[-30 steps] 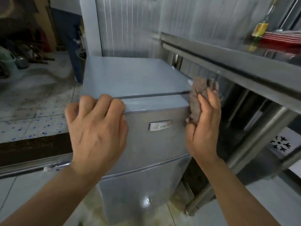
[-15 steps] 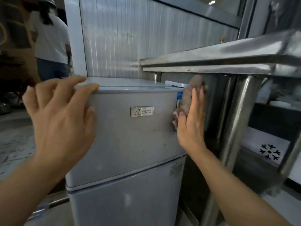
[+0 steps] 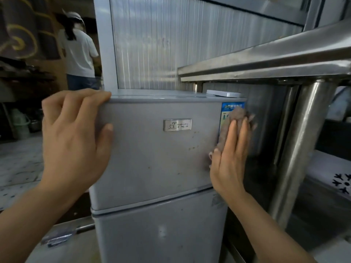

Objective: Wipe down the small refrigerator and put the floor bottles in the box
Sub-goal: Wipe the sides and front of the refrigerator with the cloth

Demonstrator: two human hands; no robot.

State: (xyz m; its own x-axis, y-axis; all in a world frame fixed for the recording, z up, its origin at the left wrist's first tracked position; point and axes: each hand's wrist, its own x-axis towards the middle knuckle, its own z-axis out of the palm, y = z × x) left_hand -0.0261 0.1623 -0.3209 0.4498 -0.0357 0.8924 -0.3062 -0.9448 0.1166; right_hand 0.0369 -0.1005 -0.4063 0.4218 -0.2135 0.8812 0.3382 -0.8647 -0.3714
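The step in hand is judged to be the wiping of the small refrigerator (image 3: 152, 152), specifically the right edge of its upper door; the bottle part of the task looks not yet begun, since no bottles and no box can be made out in this view. The refrigerator stands upright in the middle of the scene, a two-door unit with a metal nameplate (image 3: 177, 125) at the centre of the upper door and a blue label (image 3: 230, 109) at that door's upper right corner. The right hand (image 3: 229, 158) lies flat, fingers straight and together, pressing a brownish cloth (image 3: 230, 126) against the refrigerator's right front edge, over the lower part of the blue label; the cloth is pinned under the fingers rather than clutched. The left hand (image 3: 74, 137) steadies the refrigerator at its upper left corner, fingers spread and laid over the top edge, thumb against the door face, holding nothing else. Just to the right of the refrigerator stands a steel table (image 3: 266, 61) whose leg (image 3: 303, 149) leaves only a narrow gap beside the cabinet. Behind and left of the refrigerator another person (image 3: 79, 52) in a white shirt faces away. Small brown specks show on the door face right of the nameplate, so the next move probably calls for sweeping the cloth leftward across the door under firm flat pressure while the left hand braces the cabinet, taking care in the tight space beside the table leg.
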